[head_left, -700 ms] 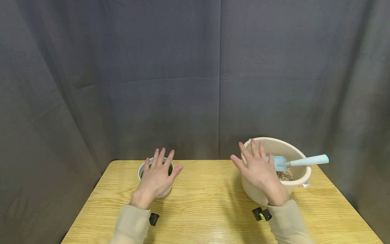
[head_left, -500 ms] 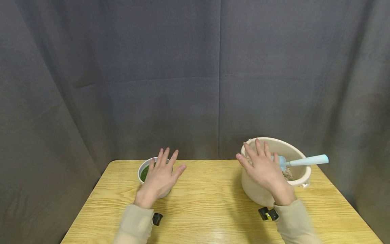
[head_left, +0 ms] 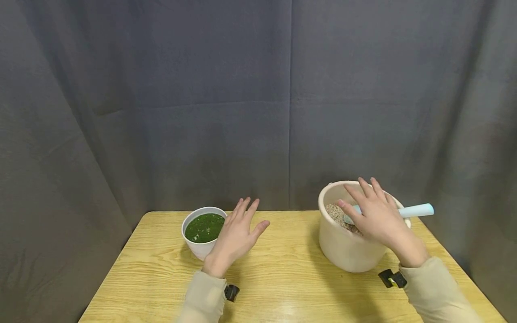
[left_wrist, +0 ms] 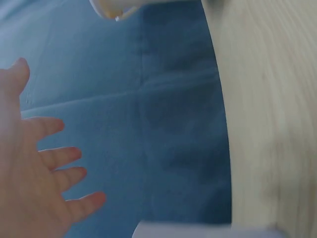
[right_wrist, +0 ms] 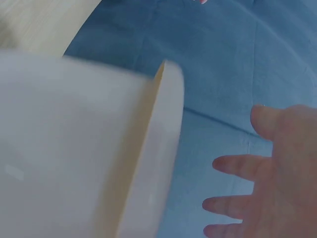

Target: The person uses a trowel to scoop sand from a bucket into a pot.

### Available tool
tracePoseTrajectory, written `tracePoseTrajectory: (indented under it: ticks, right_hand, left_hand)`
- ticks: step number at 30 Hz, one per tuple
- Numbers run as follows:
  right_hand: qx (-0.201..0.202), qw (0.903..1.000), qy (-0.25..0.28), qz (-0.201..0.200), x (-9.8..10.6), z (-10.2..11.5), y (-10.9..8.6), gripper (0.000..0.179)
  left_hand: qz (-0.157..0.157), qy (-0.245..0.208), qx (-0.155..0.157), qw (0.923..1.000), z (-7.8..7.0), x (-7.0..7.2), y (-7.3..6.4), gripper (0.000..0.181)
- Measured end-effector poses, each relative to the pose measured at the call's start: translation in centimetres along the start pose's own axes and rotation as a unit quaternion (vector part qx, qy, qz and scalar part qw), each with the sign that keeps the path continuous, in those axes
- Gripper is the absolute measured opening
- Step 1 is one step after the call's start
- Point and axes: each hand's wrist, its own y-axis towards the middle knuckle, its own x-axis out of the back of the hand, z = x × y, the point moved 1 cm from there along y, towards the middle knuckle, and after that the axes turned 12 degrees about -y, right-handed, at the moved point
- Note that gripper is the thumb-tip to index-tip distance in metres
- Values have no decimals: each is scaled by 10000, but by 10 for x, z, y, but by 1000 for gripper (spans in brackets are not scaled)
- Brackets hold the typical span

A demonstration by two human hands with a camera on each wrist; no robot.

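Observation:
My left hand [head_left: 235, 240] hovers with fingers spread just right of a white pot [head_left: 202, 250], overlapping its right rim in the head view. Dark green material [head_left: 204, 228] with a few pale specks fills that pot. Above the cream bucket [head_left: 350, 253] is my right hand [head_left: 379, 215], fingers straight and apart, holding nothing. A light blue hand trowel [head_left: 418, 210] leans in the bucket, its handle sticking out over the right rim and its middle hidden by the hand. Grainy beige-brown material [head_left: 337, 214] lies inside. In the right wrist view the bucket's rim [right_wrist: 166, 129] is beside the fingers.
Both containers stand toward the back of a wooden table [head_left: 282, 278], with a stretch of tabletop between them. A dark grey curtain [head_left: 226, 112] hangs behind and along both sides. Small black wrist cameras [head_left: 232, 293] sit at the sleeves.
Both hands have moved to the right, fingers still spread. The left has uncovered most of the green-filled pot, while the right has shifted across the bucket and now covers part of the trowel.

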Motion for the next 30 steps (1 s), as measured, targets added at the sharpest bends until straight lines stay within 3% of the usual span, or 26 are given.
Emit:
tracePoseTrajectory:
  ticks: [6, 12, 22, 26, 30]
  right_hand:
    - [41, 9996, -32, -277, 6, -27, -10, 63]
    - [348, 9973, -269, -581, 11, -50, -19, 58]
    - [738, 9935, -504, -704, 4, -87, -22, 51]
    - [914, 9904, -620, -833, 2, -107, -25, 48]
    - [781, 9924, -609, -728, 4, -126, -29, 48]
  left_hand:
    - [-14, -450, -142, 9989, -11, -26, 3, 75]
    - [-15, -878, -203, 9959, -23, -48, 9, 74]
    - [39, -1693, -455, 9845, -39, -74, 26, 79]
    - [187, -2085, -307, 9774, -42, -87, 35, 80]
    - [339, -2434, -64, 9693, -45, -101, 43, 82]
